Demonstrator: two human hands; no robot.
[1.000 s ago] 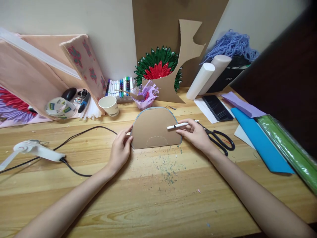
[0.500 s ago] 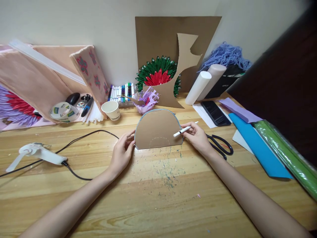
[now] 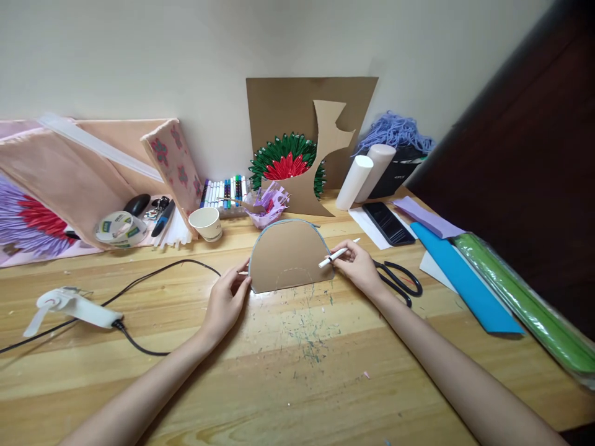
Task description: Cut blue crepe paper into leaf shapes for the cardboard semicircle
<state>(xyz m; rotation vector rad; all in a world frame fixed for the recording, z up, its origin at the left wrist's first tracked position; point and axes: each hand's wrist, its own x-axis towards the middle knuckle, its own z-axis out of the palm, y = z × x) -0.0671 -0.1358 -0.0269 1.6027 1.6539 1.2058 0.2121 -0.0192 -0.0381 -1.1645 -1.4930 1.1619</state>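
Observation:
A dome-shaped piece of cardboard (image 3: 288,254) with a blue-edged curve lies in front of me. A faint dashed half-circle is drawn at its straight lower edge. My left hand (image 3: 229,296) pinches its lower left corner between thumb and fingers. In my right hand (image 3: 356,266), a white marker (image 3: 339,253) is gripped, its dark-banded end pointing left over the cardboard. The fingers of that hand also rest at the cardboard's right edge. Black-handled scissors (image 3: 400,280) lie just right of my right hand, partly hidden by the wrist.
A glue gun (image 3: 86,308) with a black cord lies left. Behind are a paper cup (image 3: 206,224), a row of markers (image 3: 225,195), a bowl of purple scraps (image 3: 264,207) and cut cardboard (image 3: 302,192). A phone (image 3: 388,223) and blue paper (image 3: 469,285) lie right.
The camera view has tilted up and shifted slightly, so the scene sits lower and things on the right sit further left. Both hands keep their hold on the cardboard and marker.

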